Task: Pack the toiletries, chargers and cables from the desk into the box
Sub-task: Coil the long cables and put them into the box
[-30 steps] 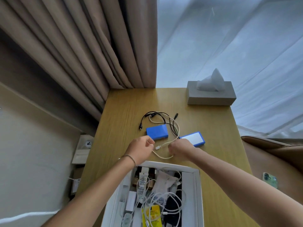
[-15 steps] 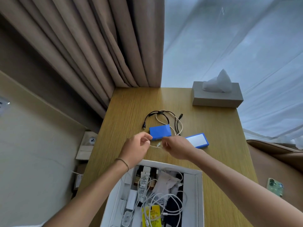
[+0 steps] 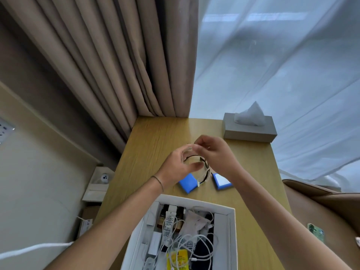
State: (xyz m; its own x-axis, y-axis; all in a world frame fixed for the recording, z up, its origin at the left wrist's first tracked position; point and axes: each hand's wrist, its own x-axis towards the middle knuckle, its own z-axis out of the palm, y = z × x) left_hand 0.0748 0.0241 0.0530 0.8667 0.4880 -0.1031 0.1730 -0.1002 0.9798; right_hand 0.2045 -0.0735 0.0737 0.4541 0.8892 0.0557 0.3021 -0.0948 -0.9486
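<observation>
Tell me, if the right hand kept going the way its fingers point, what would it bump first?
Probably the left hand. The right hand points left across the desk, its fingertips already about meeting the left hand's around the cable. Depth is hard to judge.

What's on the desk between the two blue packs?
In the head view, a dangling stretch of white cable, held up by the hands, hangs between the left blue pack and the right one, over bare desk.
</observation>
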